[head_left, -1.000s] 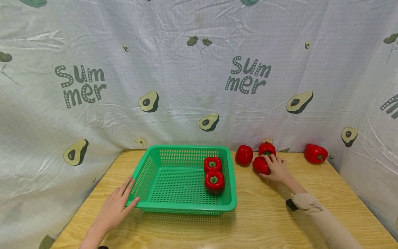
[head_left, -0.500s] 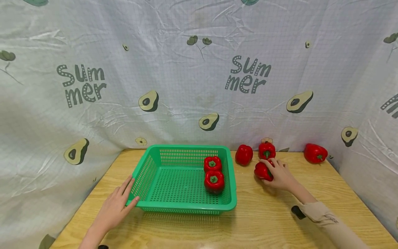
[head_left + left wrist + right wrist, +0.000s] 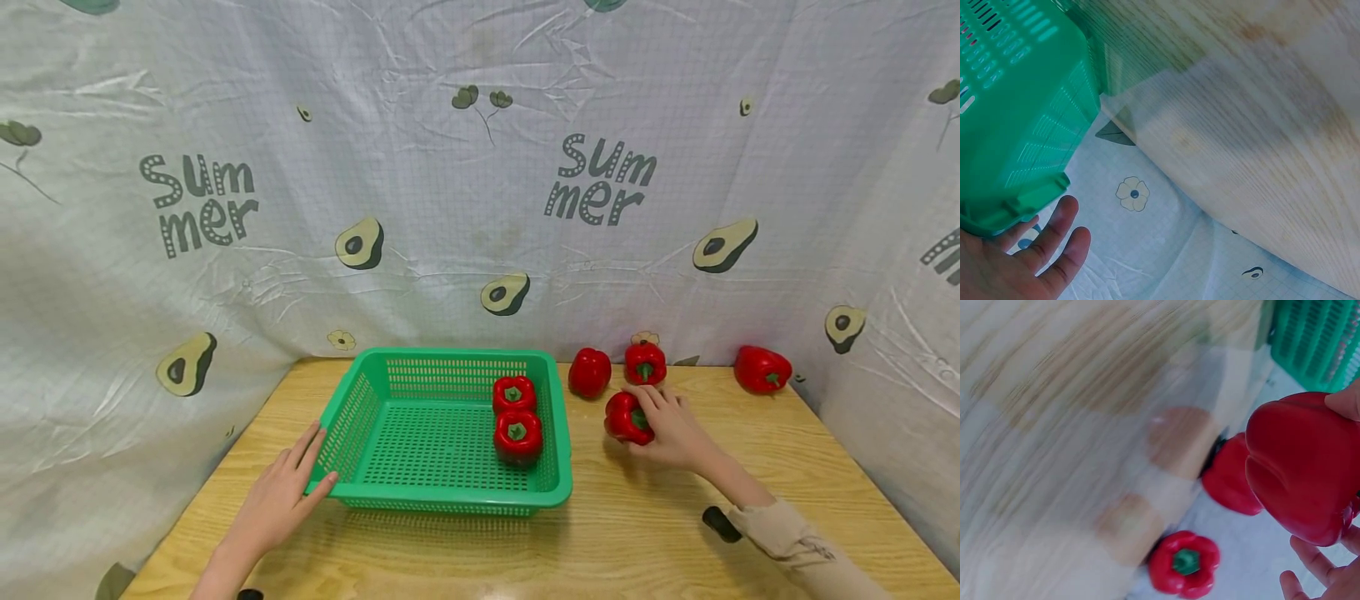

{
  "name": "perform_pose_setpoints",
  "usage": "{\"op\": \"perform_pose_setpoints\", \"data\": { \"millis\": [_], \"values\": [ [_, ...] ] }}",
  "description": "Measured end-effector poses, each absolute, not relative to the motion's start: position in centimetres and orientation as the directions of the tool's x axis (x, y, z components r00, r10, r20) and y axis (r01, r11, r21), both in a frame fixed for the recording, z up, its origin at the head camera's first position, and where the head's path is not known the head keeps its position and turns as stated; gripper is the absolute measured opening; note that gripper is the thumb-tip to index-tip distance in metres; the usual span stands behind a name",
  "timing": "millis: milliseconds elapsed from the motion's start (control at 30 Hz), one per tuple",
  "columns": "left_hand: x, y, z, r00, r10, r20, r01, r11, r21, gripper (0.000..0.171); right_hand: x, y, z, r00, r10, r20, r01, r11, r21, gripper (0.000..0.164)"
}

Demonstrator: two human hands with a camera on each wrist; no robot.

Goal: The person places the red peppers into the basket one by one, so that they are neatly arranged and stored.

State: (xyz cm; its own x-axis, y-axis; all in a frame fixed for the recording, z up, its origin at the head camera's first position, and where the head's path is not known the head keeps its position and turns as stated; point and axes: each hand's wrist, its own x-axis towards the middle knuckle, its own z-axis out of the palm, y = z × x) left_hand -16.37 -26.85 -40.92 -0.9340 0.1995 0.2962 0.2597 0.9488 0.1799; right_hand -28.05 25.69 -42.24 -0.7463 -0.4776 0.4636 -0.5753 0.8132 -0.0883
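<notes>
My right hand (image 3: 675,432) grips a red bell pepper (image 3: 627,418) with a green stem, to the right of the green basket (image 3: 450,498). In the right wrist view the held bell pepper (image 3: 1304,469) fills much of the right side, thumb on top and fingers below. My left hand (image 3: 276,500) rests on the basket's left front corner with its fingers straight. The left wrist view has the left hand (image 3: 1029,262) at the basket rim, fingers spread. Inside the basket, two red bell peppers, a rear one (image 3: 513,395) and a front one (image 3: 517,438), stand along the right side.
Behind the held pepper are two more bell peppers, one (image 3: 589,373) beside the basket and another (image 3: 645,364) to its right. A further bell pepper (image 3: 762,370) lies at the table's back right corner. A printed cloth (image 3: 420,167) hangs behind the wooden table (image 3: 615,542).
My right hand has drawn the bell pepper toward me from beside the rear peppers, then shifted it slightly left, turning it on the way. The left hand and basket have stayed put.
</notes>
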Motion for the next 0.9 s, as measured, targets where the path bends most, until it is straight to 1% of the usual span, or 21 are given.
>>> {"op": "perform_pose_setpoints", "data": {
  "millis": [200,367,533,600,800,900],
  "values": [
    [-16.4,-26.9,-40.9,-0.934,0.201,0.296,0.260,0.949,0.179,0.063,-27.1,24.5,-41.3,-0.686,-0.509,0.519,-0.624,0.779,-0.061,0.079],
    [-16.4,-26.9,-40.9,-0.935,0.201,0.291,0.259,0.950,0.175,0.063,-26.3,23.5,-40.5,-0.617,-0.550,0.563,-0.667,0.745,-0.004,0.080],
    [-16.4,-26.9,-40.8,-0.939,0.196,0.282,0.253,0.950,0.182,0.064,-25.6,22.2,-39.1,-0.548,-0.579,0.604,-0.711,0.703,0.029,0.079],
    [-16.3,-26.9,-40.8,-0.940,0.194,0.281,0.252,0.950,0.184,0.064,-25.4,21.6,-38.5,-0.532,-0.587,0.610,-0.725,0.688,0.030,0.078],
    [-16.3,-26.9,-40.8,-0.939,0.195,0.283,0.251,0.952,0.177,0.064,-25.1,19.6,-36.8,-0.516,-0.605,0.606,-0.754,0.657,0.015,0.076],
    [-16.3,-26.9,-40.8,-0.939,0.195,0.282,0.250,0.952,0.174,0.064,-25.2,18.7,-36.1,-0.485,-0.622,0.615,-0.773,0.634,0.032,0.076]
  ]
}}
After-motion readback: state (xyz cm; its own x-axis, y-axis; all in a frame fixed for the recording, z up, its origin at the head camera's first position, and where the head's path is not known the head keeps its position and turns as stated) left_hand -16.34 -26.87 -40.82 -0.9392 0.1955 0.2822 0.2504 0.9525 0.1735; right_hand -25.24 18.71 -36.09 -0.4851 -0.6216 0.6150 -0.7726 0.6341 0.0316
